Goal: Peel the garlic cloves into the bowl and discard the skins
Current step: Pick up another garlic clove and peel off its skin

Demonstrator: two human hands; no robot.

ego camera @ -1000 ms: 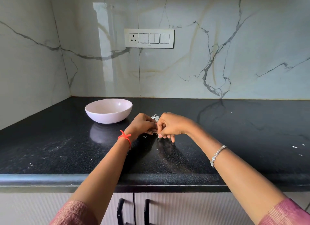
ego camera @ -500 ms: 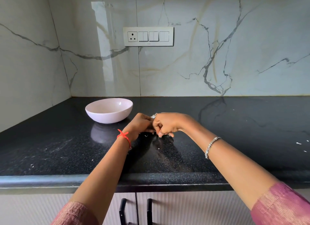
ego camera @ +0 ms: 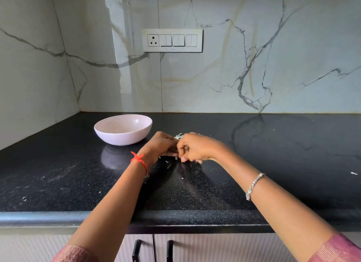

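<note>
A pale pink bowl (ego camera: 123,128) stands on the black counter (ego camera: 58,173), left of my hands. My left hand (ego camera: 159,145) and my right hand (ego camera: 195,147) meet just right of the bowl, fingers curled and pinching something small between them; the garlic clove itself is hidden by the fingers. A small heap of whitish garlic skins (ego camera: 178,136) shows just behind the hands. Tiny skin flakes (ego camera: 167,161) lie on the counter under the fingertips.
Marble-look walls close the counter at the back and left, with a switch panel (ego camera: 172,40) on the back wall. A stray white flake (ego camera: 354,173) lies at the far right. Cabinet door handles (ego camera: 136,250) sit below the counter's front edge.
The hands stay together at the same spot; the right hand's fingers have shifted slightly, working at what they pinch. The bowl has not moved.
</note>
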